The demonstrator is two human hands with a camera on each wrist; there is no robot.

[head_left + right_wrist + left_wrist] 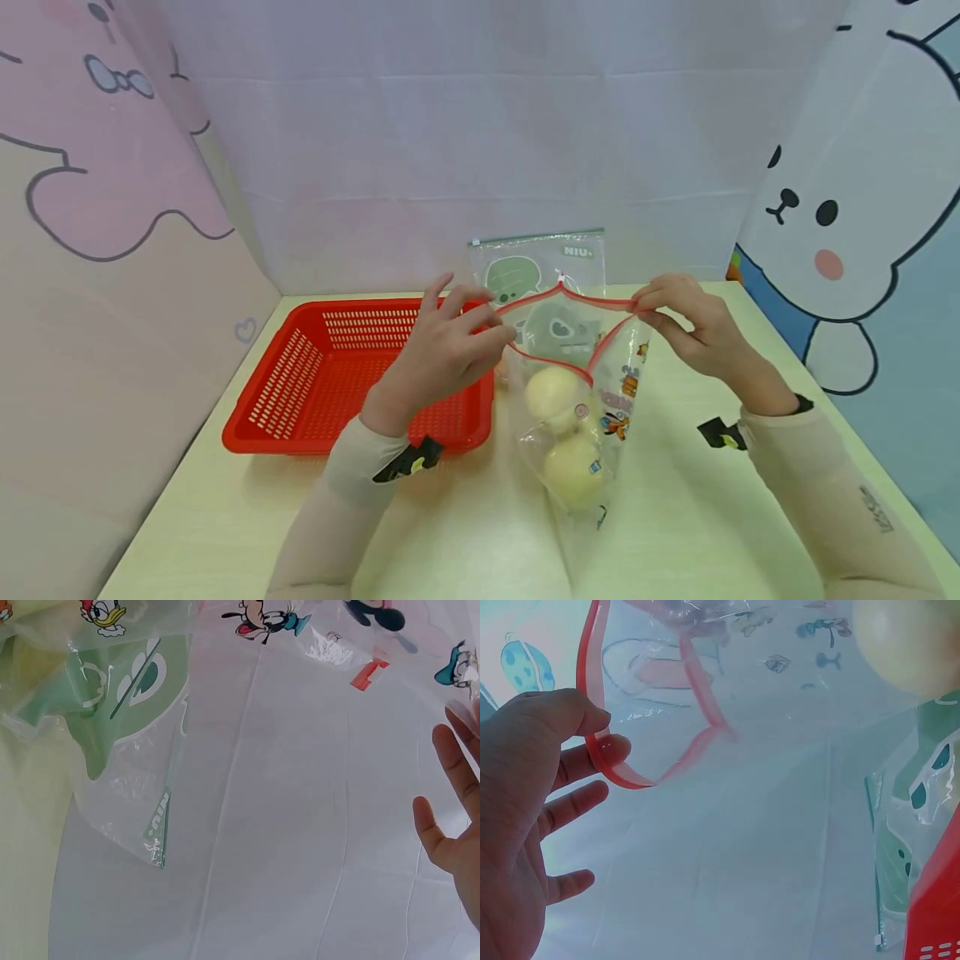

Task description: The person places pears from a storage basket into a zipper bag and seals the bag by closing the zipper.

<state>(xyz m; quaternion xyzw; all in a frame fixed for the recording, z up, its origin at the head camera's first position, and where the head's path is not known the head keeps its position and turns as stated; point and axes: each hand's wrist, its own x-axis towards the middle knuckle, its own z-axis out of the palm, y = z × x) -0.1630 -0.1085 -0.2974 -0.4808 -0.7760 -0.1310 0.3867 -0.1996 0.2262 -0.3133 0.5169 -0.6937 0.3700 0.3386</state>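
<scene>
A clear zip bag (619, 403) with a red seal strip and printed cartoon figures hangs between my two hands, its mouth spread wide. My left hand (448, 350) pinches the left side of the red rim between thumb and index finger, the other fingers spread apart. On the opposite side, my right hand (693, 325) pinches the rim's right corner. Inside the bag, pale yellow round pieces (573, 471) sit toward the bottom, one above another. The left wrist view shows one such round piece (909, 645) at the upper right.
A red plastic basket (258, 400) with slotted walls stands on the pale table (480, 542), left of the bag and partly behind my left arm. Another clear bag (536, 250), green-printed, is at the back by the white curtain (480, 142). Cartoon-printed cloths hang on both sides.
</scene>
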